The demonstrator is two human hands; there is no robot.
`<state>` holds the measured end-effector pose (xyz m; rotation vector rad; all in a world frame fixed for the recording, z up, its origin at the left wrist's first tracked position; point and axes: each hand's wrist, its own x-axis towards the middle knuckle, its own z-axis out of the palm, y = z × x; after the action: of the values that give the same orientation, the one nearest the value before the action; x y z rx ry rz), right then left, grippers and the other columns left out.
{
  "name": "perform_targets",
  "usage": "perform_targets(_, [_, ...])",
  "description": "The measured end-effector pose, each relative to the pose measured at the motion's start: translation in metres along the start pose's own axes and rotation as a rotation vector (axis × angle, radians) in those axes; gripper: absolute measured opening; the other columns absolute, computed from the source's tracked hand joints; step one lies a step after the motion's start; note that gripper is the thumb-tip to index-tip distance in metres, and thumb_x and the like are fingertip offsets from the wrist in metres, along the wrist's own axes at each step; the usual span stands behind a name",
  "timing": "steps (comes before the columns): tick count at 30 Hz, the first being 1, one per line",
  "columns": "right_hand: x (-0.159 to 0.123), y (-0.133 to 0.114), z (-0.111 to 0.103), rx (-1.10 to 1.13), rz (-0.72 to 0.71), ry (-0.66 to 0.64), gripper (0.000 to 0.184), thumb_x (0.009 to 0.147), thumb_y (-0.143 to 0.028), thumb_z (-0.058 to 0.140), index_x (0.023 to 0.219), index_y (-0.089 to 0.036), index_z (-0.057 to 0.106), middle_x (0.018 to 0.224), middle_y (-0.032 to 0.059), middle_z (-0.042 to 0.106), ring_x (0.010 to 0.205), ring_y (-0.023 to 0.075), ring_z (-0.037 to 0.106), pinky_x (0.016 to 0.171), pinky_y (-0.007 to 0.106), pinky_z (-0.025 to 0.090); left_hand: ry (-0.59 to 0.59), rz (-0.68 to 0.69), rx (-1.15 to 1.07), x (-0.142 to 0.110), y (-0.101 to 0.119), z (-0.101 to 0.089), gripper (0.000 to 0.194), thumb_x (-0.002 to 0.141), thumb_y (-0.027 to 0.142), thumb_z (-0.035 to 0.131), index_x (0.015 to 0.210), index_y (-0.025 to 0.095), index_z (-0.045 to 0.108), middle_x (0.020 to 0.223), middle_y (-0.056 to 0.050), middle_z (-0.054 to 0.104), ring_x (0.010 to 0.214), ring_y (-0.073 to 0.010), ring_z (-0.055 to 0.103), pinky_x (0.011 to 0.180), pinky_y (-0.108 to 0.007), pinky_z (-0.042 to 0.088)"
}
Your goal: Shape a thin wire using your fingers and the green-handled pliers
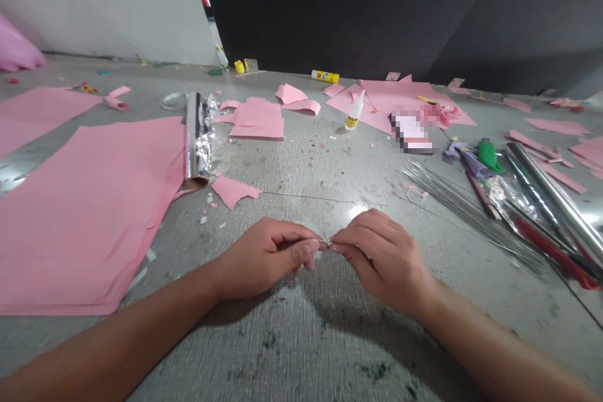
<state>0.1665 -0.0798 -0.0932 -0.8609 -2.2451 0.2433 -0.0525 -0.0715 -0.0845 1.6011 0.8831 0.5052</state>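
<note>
Both my hands meet over the grey tabletop (301, 339), low in the middle of the view. My left hand (268, 257) pinches a thin wire (325, 242) between thumb and fingers. From the other side, my right hand (381, 257) grips it with thumb and forefinger, the fingertips almost touching those of the left. Only a short bit of the wire shows, the rest being covered by fingers. Beyond the right hand lies a bundle of thin straight wires (466, 207). A torn piece of pink paper (233, 190) lies beyond the left hand.
Left, a stack of pink paper (89, 213) lies beside a foil roll (193, 138). Farther back are a glue bottle (354, 113), a glue stick (325, 76) and a blurred-out rectangular object (412, 130). Silver rolls (556, 201) and a green object (488, 156) are at right.
</note>
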Motion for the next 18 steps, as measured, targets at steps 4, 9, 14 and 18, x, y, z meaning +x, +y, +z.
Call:
perform_targets(4, [0.0, 0.0, -0.001, -0.007, -0.034, -0.023, 0.013, 0.09, -0.011, 0.053, 0.086, -0.016, 0.064, 0.071, 0.0029, 0.064, 0.068, 0.015, 0.055, 0.067, 0.032, 0.042, 0.011, 0.025, 0.046, -0.001, 0.0, 0.0, 0.034, 0.096, 0.036, 0.045, 0.084, 0.015, 0.069, 0.071, -0.002, 0.066, 0.064, -0.0107, 0.057, 0.061, -0.023, 0.045])
perform_targets(9, [0.0, -0.002, -0.003, 0.042, -0.028, -0.061, 0.013, 0.088, -0.009, 0.053, 0.084, -0.016, 0.063, 0.071, 0.0015, 0.063, 0.067, 0.014, 0.054, 0.068, 0.032, 0.041, -0.009, 0.234, 0.369, -0.001, -0.005, -0.006, 0.03, 0.096, 0.029, 0.044, 0.087, 0.015, 0.07, 0.072, -0.002, 0.068, 0.067, -0.012, 0.06, 0.064, -0.024, 0.044])
perform_targets(14, [0.003, -0.006, -0.009, 0.369, 0.293, -0.245, 0.014, 0.088, -0.015, 0.055, 0.076, -0.017, 0.061, 0.065, -0.0022, 0.059, 0.062, 0.0098, 0.052, 0.06, 0.025, 0.04, 0.019, 0.608, 0.855, -0.002, -0.006, -0.019, 0.025, 0.094, 0.021, 0.046, 0.11, 0.02, 0.065, 0.075, -0.004, 0.069, 0.071, -0.0166, 0.06, 0.066, -0.031, 0.042])
perform_targets(18, [0.006, -0.004, -0.014, 0.931, 0.743, -0.583, 0.026, 0.085, -0.034, 0.062, 0.067, -0.017, 0.056, 0.057, -0.0034, 0.053, 0.05, 0.0079, 0.047, 0.047, 0.022, 0.039, 0.006, 0.674, 1.049, -0.007, 0.003, -0.026, 0.025, 0.091, 0.02, 0.053, 0.111, 0.029, 0.066, 0.08, -0.003, 0.07, 0.074, -0.0178, 0.06, 0.066, -0.033, 0.042])
